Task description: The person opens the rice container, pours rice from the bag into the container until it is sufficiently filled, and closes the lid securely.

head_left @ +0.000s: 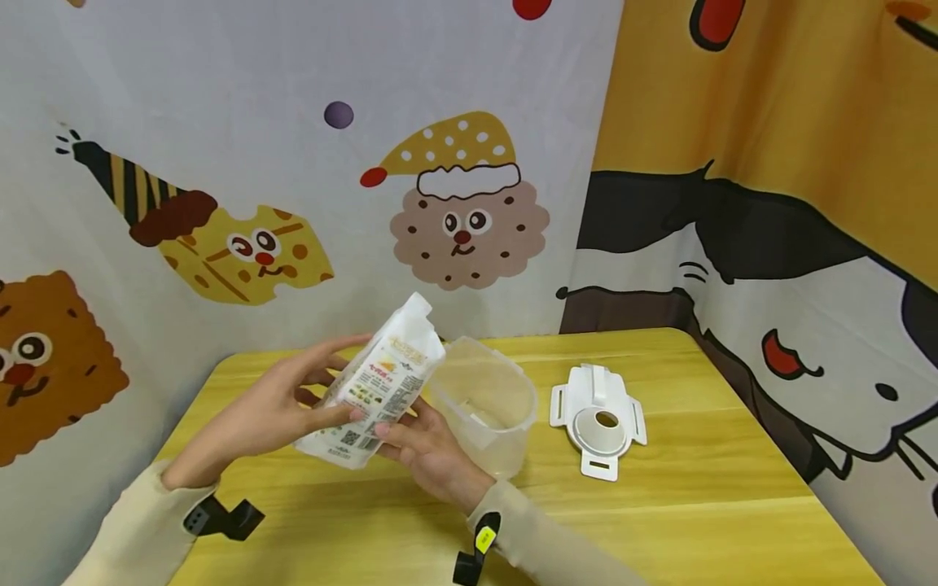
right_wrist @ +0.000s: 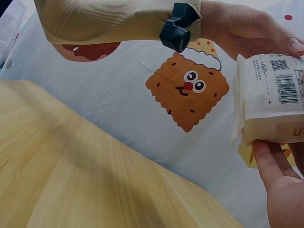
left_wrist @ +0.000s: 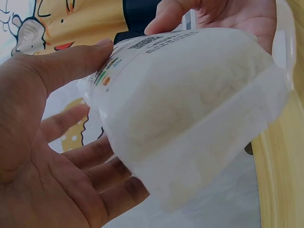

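Tilted above the table is a white printed packet [head_left: 384,370], its label turned toward me and its sealed end pointing up. In the left wrist view, pale contents show through the packet's [left_wrist: 190,109] back. My left hand [head_left: 274,407] grips its left side, thumb on the printed face and fingers behind. From the lower right, my right hand [head_left: 440,460] holds it with the thumb on the front and the fingers underneath. A translucent plastic container [head_left: 484,407] without its lid stands right behind my right hand.
A white lid [head_left: 597,419] with side latches and a round hole lies to the right of the container. The yellow wood-grain table [head_left: 703,480] ends at cartoon-printed curtains [head_left: 293,81] at the back and sides.
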